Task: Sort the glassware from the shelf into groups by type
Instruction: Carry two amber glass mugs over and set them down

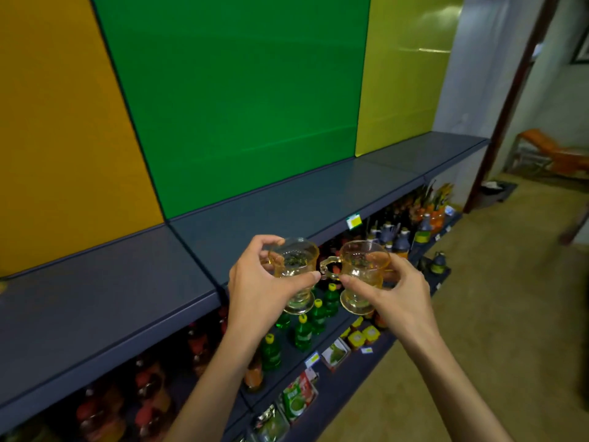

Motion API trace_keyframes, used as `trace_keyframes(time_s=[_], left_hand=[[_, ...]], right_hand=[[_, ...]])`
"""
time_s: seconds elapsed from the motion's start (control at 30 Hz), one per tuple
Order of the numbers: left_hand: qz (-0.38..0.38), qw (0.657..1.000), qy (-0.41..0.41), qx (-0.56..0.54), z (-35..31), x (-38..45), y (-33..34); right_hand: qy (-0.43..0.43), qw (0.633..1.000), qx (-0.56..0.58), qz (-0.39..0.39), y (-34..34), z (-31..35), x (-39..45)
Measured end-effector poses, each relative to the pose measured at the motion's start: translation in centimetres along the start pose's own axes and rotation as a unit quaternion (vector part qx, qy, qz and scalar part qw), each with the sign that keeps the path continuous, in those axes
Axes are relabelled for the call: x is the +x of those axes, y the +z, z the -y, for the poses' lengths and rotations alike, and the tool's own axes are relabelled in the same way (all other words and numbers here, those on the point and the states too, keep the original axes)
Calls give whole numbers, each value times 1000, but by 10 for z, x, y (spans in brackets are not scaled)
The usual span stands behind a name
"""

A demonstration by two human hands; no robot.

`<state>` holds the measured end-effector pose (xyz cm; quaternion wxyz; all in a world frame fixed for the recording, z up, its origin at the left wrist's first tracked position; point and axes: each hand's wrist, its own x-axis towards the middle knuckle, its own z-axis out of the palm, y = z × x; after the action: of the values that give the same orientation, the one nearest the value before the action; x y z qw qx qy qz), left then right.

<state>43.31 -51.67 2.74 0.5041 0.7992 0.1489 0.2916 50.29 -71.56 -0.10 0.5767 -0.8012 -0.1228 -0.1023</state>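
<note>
I hold two amber-tinted footed glass mugs side by side in the air, in front of the edge of the grey top shelf (287, 199). My left hand (258, 282) grips the left mug (296, 269) around its body, thumb in front and fingers over the rim's far side. My right hand (395, 295) grips the right mug (363, 269) the same way, and its handle (328, 269) points left toward the other mug. Both mugs stand upright and almost touch.
The top shelf backs onto yellow, green and lime panels. Lower shelves hold green bottles (302, 333), red bottles (146, 387), dark bottles (401, 237) and packets (299, 397). An open floor lies to the right, with a doorway and an orange chair (554, 151) beyond.
</note>
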Motion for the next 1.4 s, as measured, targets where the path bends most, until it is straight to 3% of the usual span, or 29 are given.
trace_keyframes(time_s=[0.3, 0.57, 1.0, 1.4], left_hand=[[20, 999, -14, -24, -8, 66, 131], [-29, 999, -32, -32, -4, 180, 246], [-107, 992, -43, 42, -6, 329, 329], [-209, 963, -130, 111, 16, 429, 424]], right_hand=[[24, 999, 4, -27, -66, -72, 97], [18, 1000, -3, -4, -69, -131, 260], [-3, 999, 18, 42, -45, -169, 482], [-38, 985, 12, 166, -3, -218, 656]])
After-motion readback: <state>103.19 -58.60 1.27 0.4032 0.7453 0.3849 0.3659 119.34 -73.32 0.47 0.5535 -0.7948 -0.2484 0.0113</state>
